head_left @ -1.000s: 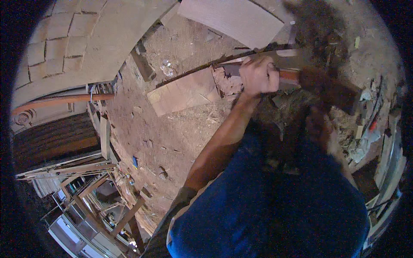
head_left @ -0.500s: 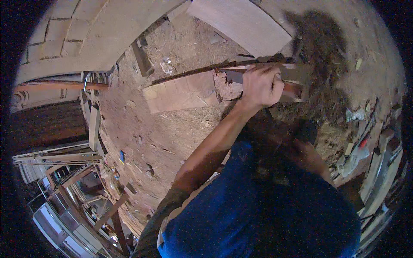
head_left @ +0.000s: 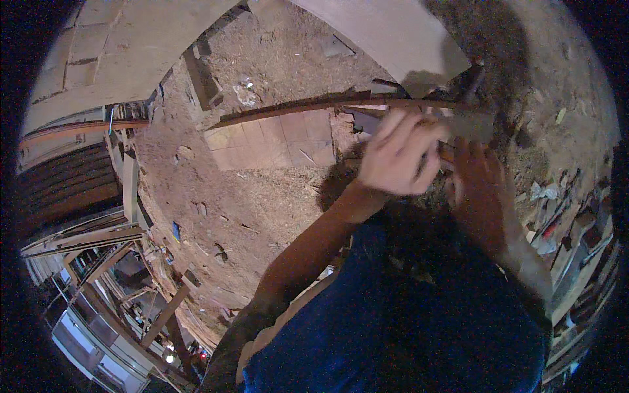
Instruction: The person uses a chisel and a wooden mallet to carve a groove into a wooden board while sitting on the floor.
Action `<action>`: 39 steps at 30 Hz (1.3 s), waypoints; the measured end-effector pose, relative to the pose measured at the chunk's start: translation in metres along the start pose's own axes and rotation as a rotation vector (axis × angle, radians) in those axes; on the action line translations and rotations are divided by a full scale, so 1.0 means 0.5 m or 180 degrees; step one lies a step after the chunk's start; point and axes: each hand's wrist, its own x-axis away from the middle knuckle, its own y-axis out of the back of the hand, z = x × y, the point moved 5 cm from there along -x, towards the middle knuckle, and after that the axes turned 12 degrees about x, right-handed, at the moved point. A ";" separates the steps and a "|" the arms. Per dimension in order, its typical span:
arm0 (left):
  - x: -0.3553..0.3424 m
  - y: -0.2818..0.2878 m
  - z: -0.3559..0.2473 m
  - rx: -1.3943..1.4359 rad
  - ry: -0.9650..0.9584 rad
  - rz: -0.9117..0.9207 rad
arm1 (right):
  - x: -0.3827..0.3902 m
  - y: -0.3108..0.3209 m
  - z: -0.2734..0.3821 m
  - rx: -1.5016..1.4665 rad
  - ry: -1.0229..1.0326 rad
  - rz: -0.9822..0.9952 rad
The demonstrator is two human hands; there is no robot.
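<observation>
Between your hands lies an orange-brown wooden piece (head_left: 447,154), mostly hidden; its visible part points left to right, but its full long axis cannot be told. Your left hand (head_left: 401,157) is blurred, fingers curled; your right hand (head_left: 479,175) points its fingers far; I cannot tell whether either grips. A thin wooden strip (head_left: 295,107) edges the pale board (head_left: 259,141) on its far side; scrap-strewn ground (head_left: 216,203) opens near and left.

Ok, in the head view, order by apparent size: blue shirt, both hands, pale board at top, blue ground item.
Blue shirt
Pale board
Left hand and right hand: too alike to rank
Blue item
</observation>
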 end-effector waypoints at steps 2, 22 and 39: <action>0.030 0.092 0.007 -0.0191 0.0215 -0.0133 | -0.046 -0.003 0.016 0.0072 0.0225 0.0584; 0.198 0.323 0.247 -0.2437 0.1009 -0.0293 | -0.103 -0.065 -0.015 -0.0494 0.0817 0.0070; 0.203 0.318 0.254 -0.2498 0.1012 -0.0237 | -0.122 -0.075 -0.051 -0.1240 0.1051 -0.0798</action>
